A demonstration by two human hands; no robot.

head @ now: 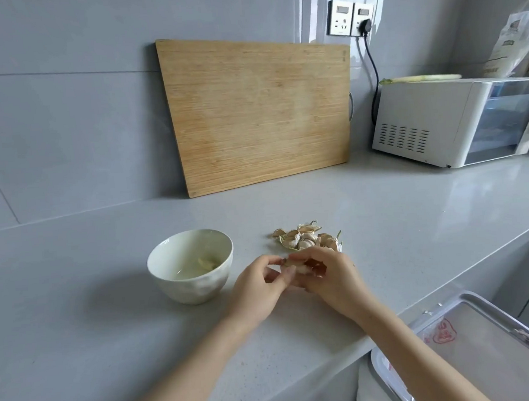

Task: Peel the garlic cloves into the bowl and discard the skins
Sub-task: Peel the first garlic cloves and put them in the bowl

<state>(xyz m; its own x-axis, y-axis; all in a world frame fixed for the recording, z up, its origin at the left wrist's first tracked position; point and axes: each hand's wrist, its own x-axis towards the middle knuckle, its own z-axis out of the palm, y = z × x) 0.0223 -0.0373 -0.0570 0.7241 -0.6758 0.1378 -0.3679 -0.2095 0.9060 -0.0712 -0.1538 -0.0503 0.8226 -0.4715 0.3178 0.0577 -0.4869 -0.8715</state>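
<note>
Just beside bowl [181, 290], pinched garlic clove [295, 266] in curled fingers of left hand [257, 291] and right hand [329, 276]; could not read red print [443, 333].

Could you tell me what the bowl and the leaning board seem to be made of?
The bowl: probably glazed ceramic, glossy off-white with soft highlights. The board: bamboo or wood, seemingly unvarnished, with fine straight grain lines.
</note>
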